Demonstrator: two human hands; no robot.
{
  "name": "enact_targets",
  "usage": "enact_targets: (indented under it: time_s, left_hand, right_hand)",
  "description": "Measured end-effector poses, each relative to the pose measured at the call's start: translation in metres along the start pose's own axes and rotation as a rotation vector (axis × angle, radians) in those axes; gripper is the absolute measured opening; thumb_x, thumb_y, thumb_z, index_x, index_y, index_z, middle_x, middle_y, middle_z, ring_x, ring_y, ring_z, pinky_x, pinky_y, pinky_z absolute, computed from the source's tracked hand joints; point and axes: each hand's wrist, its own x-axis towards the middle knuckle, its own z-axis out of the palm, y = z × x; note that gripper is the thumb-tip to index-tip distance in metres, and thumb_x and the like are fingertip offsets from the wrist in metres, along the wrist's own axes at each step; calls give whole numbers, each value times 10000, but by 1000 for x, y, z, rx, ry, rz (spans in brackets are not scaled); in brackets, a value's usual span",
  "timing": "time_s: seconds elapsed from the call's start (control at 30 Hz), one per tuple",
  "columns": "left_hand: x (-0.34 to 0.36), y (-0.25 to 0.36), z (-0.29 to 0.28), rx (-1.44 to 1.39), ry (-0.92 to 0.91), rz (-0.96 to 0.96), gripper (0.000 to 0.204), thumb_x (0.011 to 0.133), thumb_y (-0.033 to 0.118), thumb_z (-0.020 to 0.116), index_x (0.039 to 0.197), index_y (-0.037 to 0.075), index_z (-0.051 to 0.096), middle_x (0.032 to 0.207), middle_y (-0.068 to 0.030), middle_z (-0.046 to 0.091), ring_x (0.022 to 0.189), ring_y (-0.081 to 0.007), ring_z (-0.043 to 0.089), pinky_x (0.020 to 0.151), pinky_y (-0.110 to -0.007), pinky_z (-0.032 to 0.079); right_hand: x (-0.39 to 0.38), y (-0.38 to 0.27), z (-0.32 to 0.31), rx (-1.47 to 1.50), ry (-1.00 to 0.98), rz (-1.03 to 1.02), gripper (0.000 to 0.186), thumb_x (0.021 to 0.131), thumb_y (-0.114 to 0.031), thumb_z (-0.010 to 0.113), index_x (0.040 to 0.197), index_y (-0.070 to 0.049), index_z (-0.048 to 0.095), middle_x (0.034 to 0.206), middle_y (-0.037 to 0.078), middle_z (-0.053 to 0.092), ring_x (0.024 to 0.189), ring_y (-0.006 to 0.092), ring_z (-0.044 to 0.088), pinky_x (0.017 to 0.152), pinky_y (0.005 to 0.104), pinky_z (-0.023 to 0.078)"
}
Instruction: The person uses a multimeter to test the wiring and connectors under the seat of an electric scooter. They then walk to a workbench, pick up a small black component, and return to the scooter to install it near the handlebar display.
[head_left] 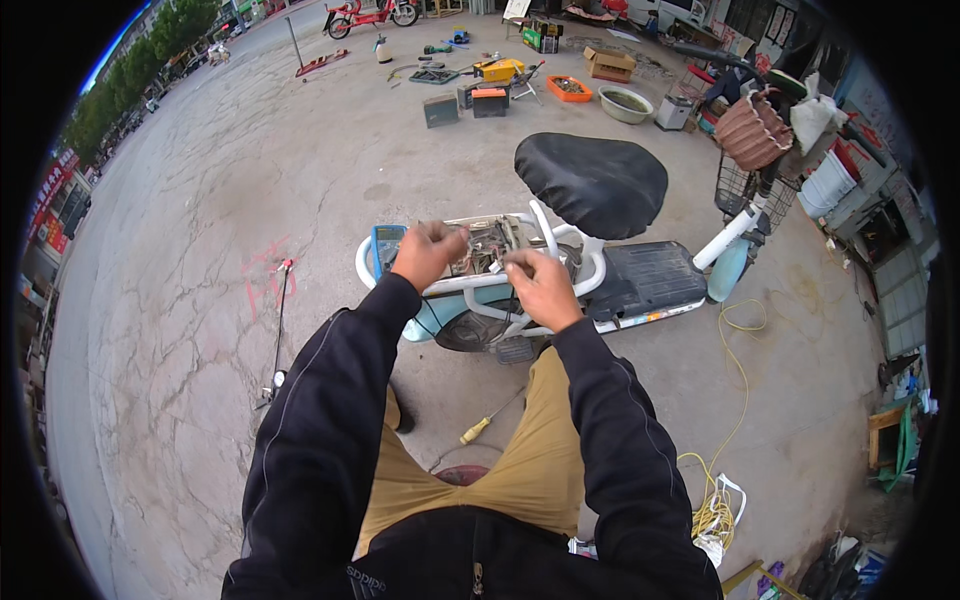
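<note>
My left hand is closed over the open rear frame of a white-and-pale-blue electric scooter, beside a blue-rimmed meter. My right hand is pinched just right of it, at a tangle of wires and parts inside the frame. What each hand's fingers hold is too small to make out. A black cable hangs below my hands. The black saddle sits up and to the right of them, above a dark footboard.
Toolboxes, an orange tray and a round basin lie behind. A pump-like tool stands at left. A yellow-handled tool lies between my legs, a yellow cord at lower right. A wicker basket tops the handlebar end.
</note>
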Motion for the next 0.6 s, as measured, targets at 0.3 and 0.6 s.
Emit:
enact_targets:
  time_s: [0.3,0.6]
  left_hand:
    - [20,-29,51,-520,246,-197,627,1064,105,611,1597,-132,381,1532,-228,563,1438,-294,540,1231,-392,413]
    - [-17,-35,47,-238,72,-2,824,1024,104,609,1690,-137,186,1745,-296,282,1642,-365,273,1339,-454,200]
  right_hand:
    - [114,39,31,-419,-53,-148,401,946,-40,657,1343,11,673,1303,242,705,1245,442,642,1089,505,504]
    - [120,42,26,-324,-279,35,365,904,-18,708,1268,-7,724,1183,206,691,1112,436,679,979,494,535]
